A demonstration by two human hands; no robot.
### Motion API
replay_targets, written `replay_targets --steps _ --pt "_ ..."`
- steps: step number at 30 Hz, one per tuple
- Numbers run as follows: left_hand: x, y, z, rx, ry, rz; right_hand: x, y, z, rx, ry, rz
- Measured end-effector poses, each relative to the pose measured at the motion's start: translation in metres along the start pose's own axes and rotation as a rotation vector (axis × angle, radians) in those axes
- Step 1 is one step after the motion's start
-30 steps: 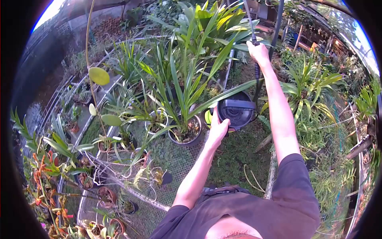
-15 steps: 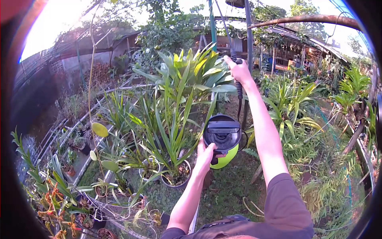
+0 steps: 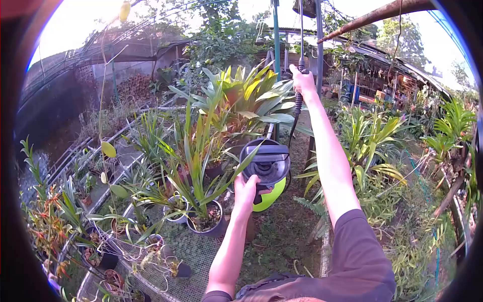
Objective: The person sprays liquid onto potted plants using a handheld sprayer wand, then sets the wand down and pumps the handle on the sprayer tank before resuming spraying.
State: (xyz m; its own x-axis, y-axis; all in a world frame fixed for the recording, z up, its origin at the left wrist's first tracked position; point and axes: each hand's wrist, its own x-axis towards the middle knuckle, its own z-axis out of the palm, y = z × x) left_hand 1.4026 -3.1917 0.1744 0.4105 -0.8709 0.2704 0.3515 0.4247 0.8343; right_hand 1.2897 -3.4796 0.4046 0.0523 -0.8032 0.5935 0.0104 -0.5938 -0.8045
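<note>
My left hand grips a pump sprayer near its rim, thumb on top. The sprayer has a round black top with a handle and a lime-green tank below. Ahead of it, my right hand is wrapped around the black grip of a spray wand. The wand's thin tube points upward. A black hose hangs from the grip towards the sprayer. Left of the wand grows a broad-leaved plant. A potted plant with long leaves stands left of the sprayer.
Potted plants line a mesh bench on the left. A grey pole rises just right of the wand, and a rusty pipe crosses overhead. Leafy plants grow on the right. A thin hanging vine is at left.
The sprayer in my left hand has shifted left and slightly down. The wand in my right hand has swung more upright. The whole view has shifted a little.
</note>
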Motion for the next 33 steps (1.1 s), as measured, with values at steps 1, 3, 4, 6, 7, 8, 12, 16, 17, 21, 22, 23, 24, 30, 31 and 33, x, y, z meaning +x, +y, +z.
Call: replay_targets --steps 1,3,4,6,7,8,12,16,17,21,22,23,24,30,31,33 --pt "-0.001 -0.002 0.005 0.000 0.015 0.010 -0.003 -0.011 -0.003 0.036 -0.059 0.020" --pt "0.000 -0.005 0.012 0.001 0.062 0.028 -0.013 -0.019 -0.009 -0.098 -0.206 0.038" --pt "0.004 -0.011 0.015 -0.068 0.086 0.035 -0.009 -0.003 -0.003 -0.087 -0.158 -0.023" --pt "0.003 -0.015 0.021 -0.090 0.099 0.046 -0.015 0.011 0.004 -0.042 -0.142 -0.041" --pt "0.003 -0.015 0.021 -0.096 0.111 0.056 -0.034 0.001 0.000 -0.043 -0.232 -0.017" --pt "0.003 -0.019 0.022 -0.091 0.121 0.079 -0.045 0.000 -0.004 -0.035 -0.330 0.027" --pt "-0.011 -0.011 0.031 -0.027 0.181 0.076 -0.074 0.022 0.006 0.102 -0.401 0.068" --pt "-0.025 -0.006 0.027 0.048 0.242 0.099 -0.098 0.013 0.004 0.148 -0.650 0.024" --pt "-0.030 0.000 0.026 0.054 0.259 0.095 -0.100 0.015 0.006 0.193 -0.696 -0.016" --pt "-0.049 0.013 0.019 0.115 0.308 0.119 -0.112 0.019 0.008 0.122 -0.794 -0.026" --pt "-0.057 0.015 0.020 0.131 0.359 0.107 -0.123 0.017 0.011 0.119 -0.732 0.011" --pt "-0.062 0.014 0.020 0.145 0.415 0.100 -0.126 0.026 0.011 0.075 -0.739 0.006" --pt "-0.067 0.009 0.013 0.187 0.423 0.135 -0.124 0.054 0.019 0.154 -0.711 0.043" --pt "-0.129 0.005 -0.011 0.209 0.338 0.069 -0.188 0.119 0.021 0.264 -0.687 0.122" --pt "-0.141 0.011 -0.011 0.220 0.331 0.023 -0.206 0.118 0.022 0.285 -0.655 0.196" --pt "-0.162 0.012 -0.018 0.186 0.314 -0.010 -0.222 0.127 0.028 0.273 -0.694 0.204"
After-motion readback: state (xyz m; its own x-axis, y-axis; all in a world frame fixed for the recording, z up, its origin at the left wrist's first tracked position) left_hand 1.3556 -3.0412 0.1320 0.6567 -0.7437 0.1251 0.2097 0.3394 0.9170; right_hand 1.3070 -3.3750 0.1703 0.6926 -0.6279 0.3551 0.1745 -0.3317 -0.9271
